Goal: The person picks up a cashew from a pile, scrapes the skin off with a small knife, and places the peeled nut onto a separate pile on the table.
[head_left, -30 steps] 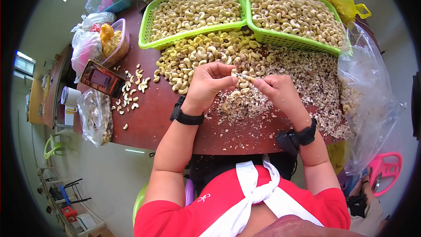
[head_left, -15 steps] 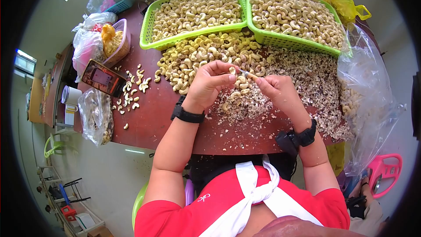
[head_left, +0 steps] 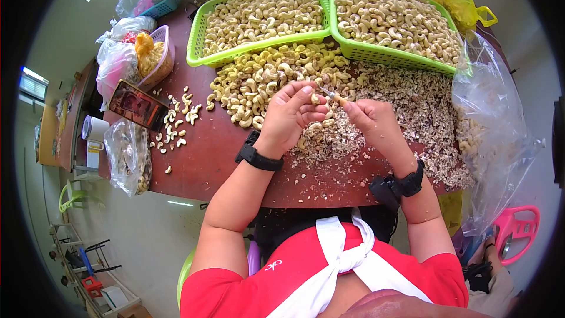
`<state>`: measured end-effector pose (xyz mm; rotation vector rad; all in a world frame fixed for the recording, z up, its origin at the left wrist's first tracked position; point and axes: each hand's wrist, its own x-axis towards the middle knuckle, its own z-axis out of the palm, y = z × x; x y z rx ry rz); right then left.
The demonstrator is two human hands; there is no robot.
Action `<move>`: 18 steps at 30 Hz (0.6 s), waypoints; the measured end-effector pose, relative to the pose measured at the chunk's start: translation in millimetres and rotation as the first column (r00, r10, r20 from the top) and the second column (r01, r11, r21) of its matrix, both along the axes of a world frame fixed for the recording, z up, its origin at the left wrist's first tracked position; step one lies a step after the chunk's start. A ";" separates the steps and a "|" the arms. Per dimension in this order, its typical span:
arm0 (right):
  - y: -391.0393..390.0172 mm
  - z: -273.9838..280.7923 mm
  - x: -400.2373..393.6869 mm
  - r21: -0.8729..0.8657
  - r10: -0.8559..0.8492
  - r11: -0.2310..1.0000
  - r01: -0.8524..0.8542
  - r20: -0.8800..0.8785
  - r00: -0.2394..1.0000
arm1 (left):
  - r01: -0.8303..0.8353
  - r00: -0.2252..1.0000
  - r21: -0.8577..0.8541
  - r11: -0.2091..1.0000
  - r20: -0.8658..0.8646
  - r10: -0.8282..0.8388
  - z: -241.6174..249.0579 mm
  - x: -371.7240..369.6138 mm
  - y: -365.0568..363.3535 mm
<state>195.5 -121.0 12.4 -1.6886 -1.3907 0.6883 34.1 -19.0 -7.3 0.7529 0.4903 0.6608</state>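
A cashew nut (head_left: 315,99) is pinched in the fingers of my left hand (head_left: 291,112). My right hand (head_left: 371,121) grips a small knife (head_left: 336,98) by its light wooden handle, its short blade close beside the nut. Under and beyond my hands lies a heap of cashews (head_left: 253,82), yellowish on the left and browner toward the middle. Flaky skin peelings (head_left: 412,100) spread over the table on the right and below my hands. A few pale cashews (head_left: 176,119) lie loose to the left.
Two green baskets (head_left: 203,59) of cashews stand at the back of the red table (head_left: 194,171). A phone (head_left: 137,105) leans at the left near plastic bags (head_left: 126,159). A large clear bag (head_left: 494,112) hangs over the right edge, with a pink stool (head_left: 518,227) beyond.
My left hand has turned and shifted slightly right and down, with the cashew now lower in its fingers. My right hand with the knife has hardly moved.
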 end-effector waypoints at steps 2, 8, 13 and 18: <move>0.3 -2.3 0.8 0.000 0.001 1.000 -0.001 0.022 1.000 | 0.014 1.000 -0.017 1.000 0.026 -0.013 -2.8 -1.7 2.4; -0.1 2.6 -1.5 0.012 0.009 1.000 -0.009 0.035 0.999 | 0.012 0.999 -0.001 1.000 0.033 -0.012 1.3 -1.9 -1.6; -0.8 4.9 -2.7 -0.020 0.025 1.000 -0.024 0.039 0.999 | 0.032 0.995 -0.036 0.999 0.097 -0.028 0.9 0.8 -5.3; -0.6 6.4 -3.0 -0.036 0.035 0.999 -0.033 0.035 0.999 | -0.004 0.990 -0.068 0.998 0.138 0.014 0.1 2.8 -10.5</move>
